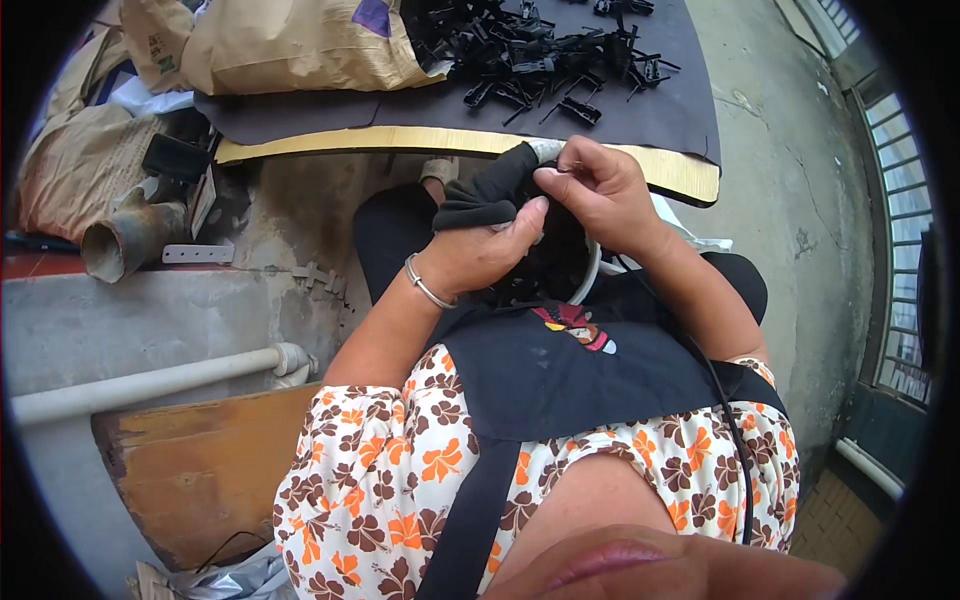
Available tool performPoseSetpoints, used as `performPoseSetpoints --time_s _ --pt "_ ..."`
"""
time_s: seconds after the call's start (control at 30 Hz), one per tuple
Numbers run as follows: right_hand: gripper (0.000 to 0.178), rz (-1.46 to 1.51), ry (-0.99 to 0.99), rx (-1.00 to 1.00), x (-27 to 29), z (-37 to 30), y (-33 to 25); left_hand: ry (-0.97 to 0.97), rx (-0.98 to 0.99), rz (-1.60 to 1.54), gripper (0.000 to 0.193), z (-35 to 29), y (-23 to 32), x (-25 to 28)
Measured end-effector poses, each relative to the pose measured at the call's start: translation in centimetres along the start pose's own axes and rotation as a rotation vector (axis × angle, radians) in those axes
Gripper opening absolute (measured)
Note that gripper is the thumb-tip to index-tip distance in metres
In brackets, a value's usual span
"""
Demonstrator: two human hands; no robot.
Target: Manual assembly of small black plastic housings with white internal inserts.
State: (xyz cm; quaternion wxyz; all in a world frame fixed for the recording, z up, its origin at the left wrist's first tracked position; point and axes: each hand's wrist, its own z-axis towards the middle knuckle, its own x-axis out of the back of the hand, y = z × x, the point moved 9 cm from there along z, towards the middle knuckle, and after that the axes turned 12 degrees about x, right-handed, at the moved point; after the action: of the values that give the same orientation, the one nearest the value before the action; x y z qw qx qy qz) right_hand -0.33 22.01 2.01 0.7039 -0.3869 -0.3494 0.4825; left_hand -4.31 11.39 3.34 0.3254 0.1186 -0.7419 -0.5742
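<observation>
Both hands meet above my lap, just in front of the table edge. Black cloth [486,196] with a pale grey end covers the fingers of my left hand [478,258]; its bare thumb points up toward the right hand, and the hand is closed. My right hand [606,196] is closed in a pinch by the grey end, thumb against forefinger. What either hand holds is too small or too hidden to make out. Beneath them, between my knees, is a round container with a white rim [590,272] and dark contents, partly covered by my hands and apron.
On the dark-topped table [665,125] lie a heap of black plastic parts [540,60] and a brown paper sack [300,45]. More sacks [85,165] and a rusty pipe piece [130,235] are at left, above a white pipe [150,385] and a wooden board [200,470].
</observation>
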Motion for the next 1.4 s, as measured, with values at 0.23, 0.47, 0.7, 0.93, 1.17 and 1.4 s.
performPoseSetpoints --time_s 0.23,0.47,0.7,0.93,1.17,1.4 --pt "0.025 0.053 -0.068 -0.127 1.0 -0.3 0.9 0.042 0.042 -0.166 0.034 1.1 -0.4 -0.9" --pt "0.023 -0.221 -0.135 0.094 0.4 -0.3 -1.0 0.17 -0.116 0.018 0.032 0.9 0.1 -0.8" --pt "0.024 -0.255 -0.137 -0.048 -0.5 -1.3 1.5 0.395 -0.435 0.58 0.03 -0.6 1.8 -2.0" --pt "0.022 -0.086 -0.147 -0.047 1.8 0.1 0.0 0.241 -0.302 0.054 0.027 1.5 2.6 1.1" --pt "0.014 -0.178 -0.224 0.099 0.6 0.2 0.2 0.045 -0.05 -0.489 0.036 2.4 -0.6 1.9" --pt "0.013 -0.026 -0.223 -0.03 -0.1 -0.7 1.0 -0.103 -0.076 -0.205 0.03 0.7 -1.6 -1.2"
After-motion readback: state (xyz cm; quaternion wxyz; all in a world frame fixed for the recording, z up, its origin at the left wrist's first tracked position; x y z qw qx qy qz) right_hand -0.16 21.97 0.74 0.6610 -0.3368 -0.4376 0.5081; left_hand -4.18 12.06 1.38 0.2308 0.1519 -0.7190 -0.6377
